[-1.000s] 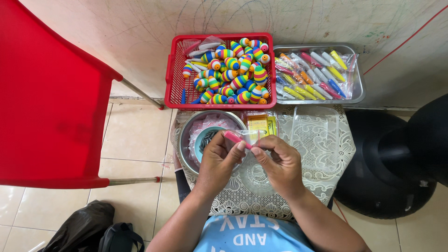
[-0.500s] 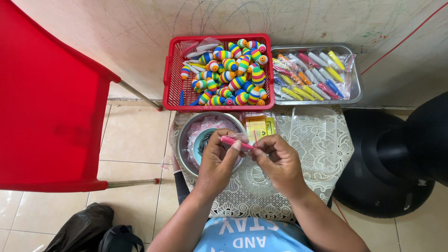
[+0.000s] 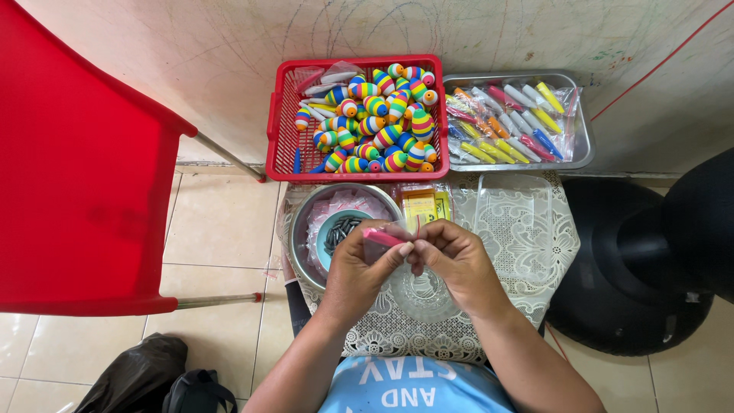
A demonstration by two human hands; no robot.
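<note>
- Pink tube-shaped piece (image 3: 381, 236) sits pinched between our two hands in the head view, just in front of the metal bowl (image 3: 302, 229) and partly over its near rim.
- We close our left hand (image 3: 359, 268) on the pink piece, thumb and fingers clamped around its near end.
- We bring our right hand (image 3: 451, 264) against the left one, fingertips together at the right end of the pink piece; a thin stick (image 3: 417, 227) rises from these fingers.
- We see a small teal dish (image 3: 336, 229) of dark grey bits inside the metal bowl, with clear packets lying beside it in the same bowl.
- We see a yellow packet (image 3: 422, 205) just right of the metal bowl, lying on the white lace cloth (image 3: 527, 252) that also carries the bowl.
- We see a clear glass dish (image 3: 417, 294) on the cloth, below our hands and near the bowl's right side.
- We see a red basket (image 3: 279, 130) beyond the metal bowl, full of rainbow-striped oval floats (image 3: 382, 115).
- We see a steel tray (image 3: 585, 145) beyond the bowl and to its right, touching the basket, holding coloured tube pieces in clear bags.
- We see a red plastic chair (image 3: 76, 176) well left of the bowl, and a black round object (image 3: 642, 268) well right of it.
</note>
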